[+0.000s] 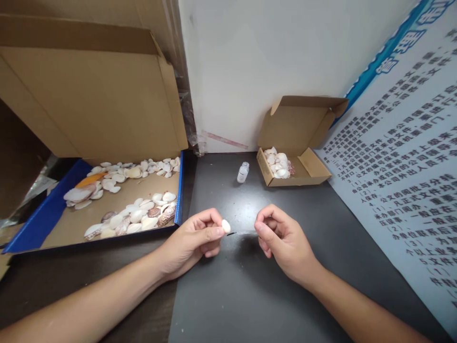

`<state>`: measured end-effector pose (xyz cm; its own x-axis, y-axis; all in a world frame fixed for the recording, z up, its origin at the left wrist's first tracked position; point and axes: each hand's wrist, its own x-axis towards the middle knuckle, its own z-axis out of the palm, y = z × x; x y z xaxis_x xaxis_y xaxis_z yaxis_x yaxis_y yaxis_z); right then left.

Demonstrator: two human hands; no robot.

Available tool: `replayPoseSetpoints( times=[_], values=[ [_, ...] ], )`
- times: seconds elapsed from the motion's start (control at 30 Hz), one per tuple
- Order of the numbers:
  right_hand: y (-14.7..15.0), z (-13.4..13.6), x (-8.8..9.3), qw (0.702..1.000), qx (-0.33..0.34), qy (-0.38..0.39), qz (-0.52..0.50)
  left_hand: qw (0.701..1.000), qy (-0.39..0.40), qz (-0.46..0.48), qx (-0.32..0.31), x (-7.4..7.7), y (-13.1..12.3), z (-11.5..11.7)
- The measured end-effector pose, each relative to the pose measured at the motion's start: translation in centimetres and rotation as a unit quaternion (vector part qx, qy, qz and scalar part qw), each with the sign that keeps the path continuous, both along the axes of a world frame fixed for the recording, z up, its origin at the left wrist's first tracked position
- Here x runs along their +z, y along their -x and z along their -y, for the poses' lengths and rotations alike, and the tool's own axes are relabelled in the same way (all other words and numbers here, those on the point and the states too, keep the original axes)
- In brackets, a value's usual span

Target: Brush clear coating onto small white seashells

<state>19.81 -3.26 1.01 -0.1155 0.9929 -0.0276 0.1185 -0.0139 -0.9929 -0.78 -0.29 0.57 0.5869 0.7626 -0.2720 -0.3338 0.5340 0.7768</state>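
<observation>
My left hand pinches a small white shell between thumb and forefinger, low over the dark table. My right hand is a short way to its right, fingers curled, thumb and forefinger pinching a thin thread or needle that runs toward the shell. A large blue-edged cardboard tray with several shells lies to the left of both hands.
A small clear vial stands beyond the hands. A small open cardboard box holding several shells sits at the back right. A printed poster leans along the right side; a white wall closes the back.
</observation>
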Motion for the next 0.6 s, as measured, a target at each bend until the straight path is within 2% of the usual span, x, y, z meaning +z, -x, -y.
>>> replayPoseSetpoints(
  times=[0.13,0.4,0.6],
  values=[
    [-0.07,-0.07,0.08,1.000,-0.017,0.002,-0.015,1.000,-0.004,0.005,-0.008,-0.09,0.03,-0.03],
    [-0.17,-0.30,-0.15,1.000,-0.001,0.004,0.028,1.000,0.006,0.013,-0.004,0.04,-0.02,0.00],
    [-0.15,-0.07,-0.17,1.000,0.000,0.007,0.012,1.000,0.005,0.013,-0.001,-0.03,0.02,-0.15]
  ],
)
